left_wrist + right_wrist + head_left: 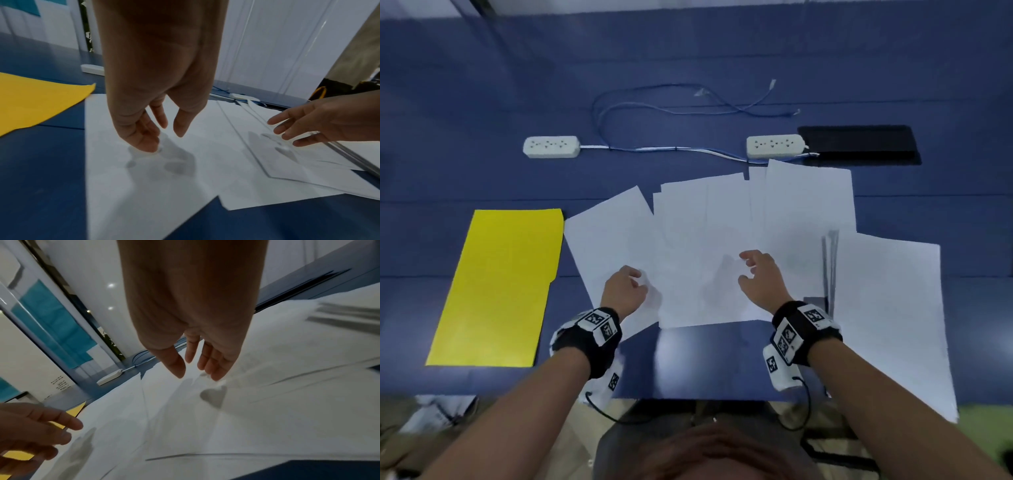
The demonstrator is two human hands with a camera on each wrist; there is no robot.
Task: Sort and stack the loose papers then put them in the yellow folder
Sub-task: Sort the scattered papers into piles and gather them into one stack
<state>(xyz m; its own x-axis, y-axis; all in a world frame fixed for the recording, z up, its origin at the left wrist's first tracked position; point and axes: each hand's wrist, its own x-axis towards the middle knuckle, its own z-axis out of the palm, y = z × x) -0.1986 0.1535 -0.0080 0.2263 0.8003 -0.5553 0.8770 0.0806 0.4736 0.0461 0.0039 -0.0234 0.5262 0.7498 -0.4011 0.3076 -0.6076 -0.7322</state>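
Note:
Several loose white papers (709,240) lie fanned and overlapping across the blue table, also seen as the white papers (164,178) and the white papers (246,418) from the wrists. The yellow folder (500,287) lies flat and closed to their left; a part of the yellow folder (35,100) shows beside the leftmost sheet. My left hand (631,279) hovers just over the leftmost sheet with relaxed fingers (144,142) pointing down, holding nothing. My right hand (751,265) is spread loosely above the middle sheets, its fingers (213,365) apart and empty.
Two white power strips (551,146) (775,145) with blue and white cables (671,109) lie beyond the papers. A black flat pad (859,144) sits at the back right. A large sheet (893,325) overhangs the table's near edge at the right.

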